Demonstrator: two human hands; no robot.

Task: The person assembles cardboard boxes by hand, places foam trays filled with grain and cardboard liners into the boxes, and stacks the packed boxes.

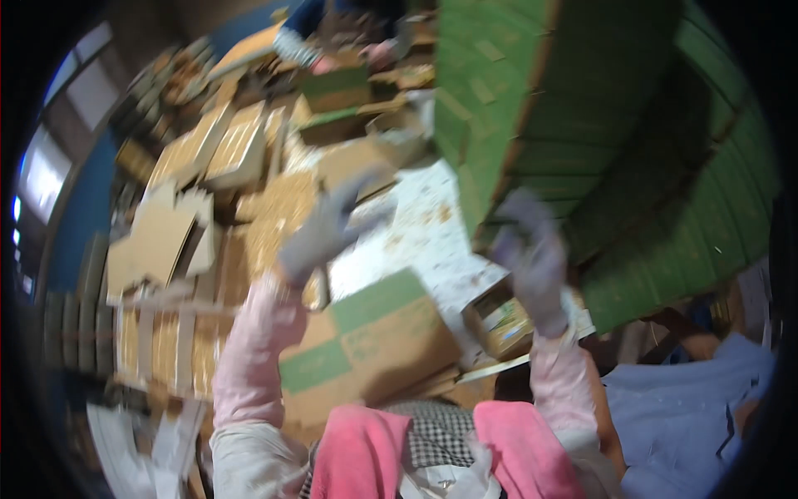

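Observation:
My left hand (337, 223), in a pale grey glove, is raised over the white speckled tabletop (428, 220) with its fingers spread and nothing in them. My right hand (534, 258), gloved alike, is up beside the lower corner of a large green panelled piece (490, 91) that looks like cardboard. Its thumb and fingers are curved apart, and I see nothing between them; whether it touches the green piece I cannot tell. Below and between my hands lies a flat brown carton (399, 333) with green printing. A small open box (499, 320) with things inside sits near my right wrist.
Wrapped tan bundles (274, 216) and cut cardboard pieces (158, 237) crowd the left side. At the far end a co-worker's gloved hands (378, 54) are near an open green-and-brown box (337, 91). Another person in a light blue garment (682, 407) is close at the right.

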